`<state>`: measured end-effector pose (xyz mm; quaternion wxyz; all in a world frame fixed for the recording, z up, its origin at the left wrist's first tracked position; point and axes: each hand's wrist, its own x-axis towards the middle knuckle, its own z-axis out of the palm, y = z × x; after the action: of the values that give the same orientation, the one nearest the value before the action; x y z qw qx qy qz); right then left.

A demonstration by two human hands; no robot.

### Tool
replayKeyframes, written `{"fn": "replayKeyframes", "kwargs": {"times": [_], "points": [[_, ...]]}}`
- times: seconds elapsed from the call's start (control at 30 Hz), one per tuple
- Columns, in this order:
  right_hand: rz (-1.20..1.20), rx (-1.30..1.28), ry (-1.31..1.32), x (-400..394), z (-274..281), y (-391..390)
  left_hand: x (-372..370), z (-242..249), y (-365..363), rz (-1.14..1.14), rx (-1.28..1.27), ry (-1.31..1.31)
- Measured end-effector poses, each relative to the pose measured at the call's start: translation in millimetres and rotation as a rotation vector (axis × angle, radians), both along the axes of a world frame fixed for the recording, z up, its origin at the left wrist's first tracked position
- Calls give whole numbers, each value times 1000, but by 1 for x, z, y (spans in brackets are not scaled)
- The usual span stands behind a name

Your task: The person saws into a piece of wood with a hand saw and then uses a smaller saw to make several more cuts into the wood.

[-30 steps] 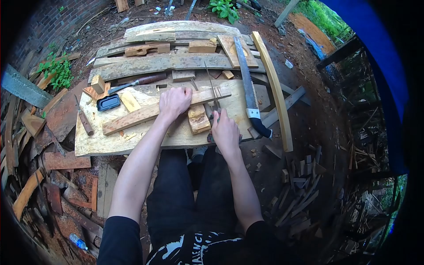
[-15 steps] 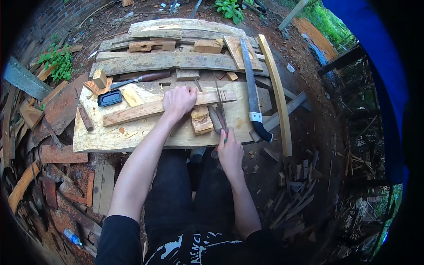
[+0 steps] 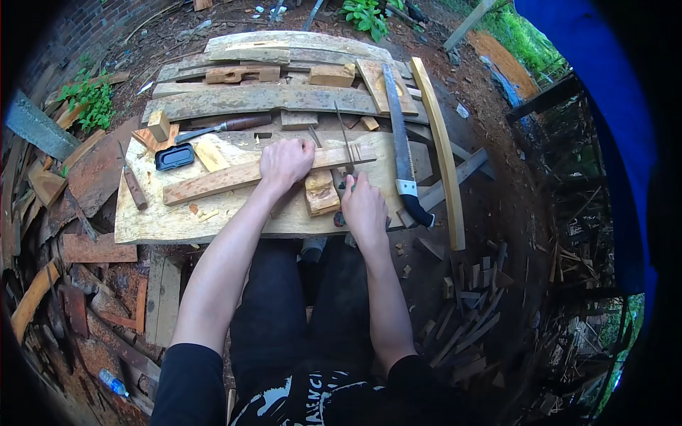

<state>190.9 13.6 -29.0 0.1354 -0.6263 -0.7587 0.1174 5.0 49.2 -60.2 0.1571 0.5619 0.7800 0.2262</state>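
My left hand is closed over a long wooden strip, pressing it down on the pale, thick workboard. A small wood block lies under the strip's right part. In my right hand is a narrow-bladed saw, its thin blade crossing the strip near the right end. Several short cuts show there in the wood. My fingers wrap the handle and mostly hide it. A larger handsaw with a black handle rests to the right.
On the board's left are a black plastic tray, a wooden-handled chisel and another long-handled chisel. Grey planks are stacked behind. A curved timber stands at the right, with offcuts on the ground below.
My right hand has pushed the saw forward, away from me, so it is now closer to the strip. My left hand still holds the strip in place.
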Motion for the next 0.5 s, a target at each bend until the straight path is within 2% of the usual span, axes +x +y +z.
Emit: {"fn": "replayKeyframes", "kwargs": {"times": [0.33, 0.5], "points": [[-36, -113, -47, 35, 17, -67, 1, -2, 1, 29, -25, -14], [-8, -93, -37, 21, 8, -41, 3, 0, 0, 7, -15, 18]]}}
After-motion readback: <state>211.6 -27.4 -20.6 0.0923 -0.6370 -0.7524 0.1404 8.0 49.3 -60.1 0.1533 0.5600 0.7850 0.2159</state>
